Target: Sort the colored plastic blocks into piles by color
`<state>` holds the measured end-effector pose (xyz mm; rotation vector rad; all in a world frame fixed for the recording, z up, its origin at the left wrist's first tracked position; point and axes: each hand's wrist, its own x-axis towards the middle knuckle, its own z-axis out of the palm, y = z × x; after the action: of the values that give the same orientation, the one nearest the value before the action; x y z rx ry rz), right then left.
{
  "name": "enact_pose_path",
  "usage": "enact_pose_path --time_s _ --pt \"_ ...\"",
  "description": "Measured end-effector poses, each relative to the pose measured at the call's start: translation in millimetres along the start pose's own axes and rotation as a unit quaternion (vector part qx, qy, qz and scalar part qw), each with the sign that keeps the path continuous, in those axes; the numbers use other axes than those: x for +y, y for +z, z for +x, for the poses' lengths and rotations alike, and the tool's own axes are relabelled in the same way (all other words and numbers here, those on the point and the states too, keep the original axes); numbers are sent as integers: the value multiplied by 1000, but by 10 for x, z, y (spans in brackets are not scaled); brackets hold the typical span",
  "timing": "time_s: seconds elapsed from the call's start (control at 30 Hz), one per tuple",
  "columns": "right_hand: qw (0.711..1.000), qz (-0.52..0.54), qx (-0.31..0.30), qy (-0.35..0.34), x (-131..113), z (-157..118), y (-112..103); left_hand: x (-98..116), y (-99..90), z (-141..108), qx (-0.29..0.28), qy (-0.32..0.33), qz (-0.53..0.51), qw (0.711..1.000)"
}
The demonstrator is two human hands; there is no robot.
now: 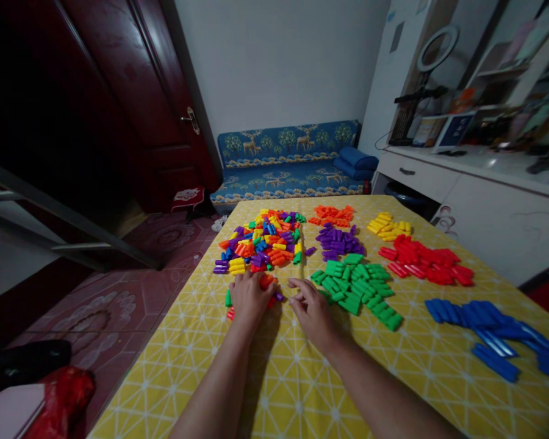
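My left hand (251,297) is palm down over a few loose plastic building pieces, its fingers curled round an orange piece (267,281) between thumb and forefinger; the fingertips are partly hidden. A green piece (228,298) and a purple piece (279,297) show at its sides. To the right, my right hand (312,310) is open, thumb and fingers apart, just above the cloth and holding nothing. Beside it spreads a pile of green pieces (354,283). Beyond my left hand lies a mixed-colour heap (265,241).
Sorted piles lie further right: purple (338,242), orange (332,215), yellow (388,226), red (425,261) and blue (491,326). All rest on a yellow patterned tablecloth (297,384). A blue sofa (283,177) stands behind the table, a white cabinet (494,207) at right.
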<state>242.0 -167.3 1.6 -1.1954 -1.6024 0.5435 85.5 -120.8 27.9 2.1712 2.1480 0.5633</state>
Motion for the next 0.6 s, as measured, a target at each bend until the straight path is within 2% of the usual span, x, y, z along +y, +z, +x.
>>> enact_pose_path --time_s 0.13,0.23,0.33,0.43,0.53,0.6 --pt "1000 2 3 -2 -9 11 -3 -36 15 10 20 20 -14 1000" --pt "1000 -1 22 -15 -19 16 -12 -20 84 2 37 84 -136 986" --pt "998 9 64 -21 -29 23 -29 59 159 -32 27 150 -328 932" --pt "995 21 90 -25 -26 34 -55 161 200 -90 -15 161 -477 864" --pt "994 19 95 -39 -12 46 -82 220 203 -142 -56 157 -559 812" --pt "994 12 98 -47 -7 51 -93 227 196 -161 -76 152 -586 793"
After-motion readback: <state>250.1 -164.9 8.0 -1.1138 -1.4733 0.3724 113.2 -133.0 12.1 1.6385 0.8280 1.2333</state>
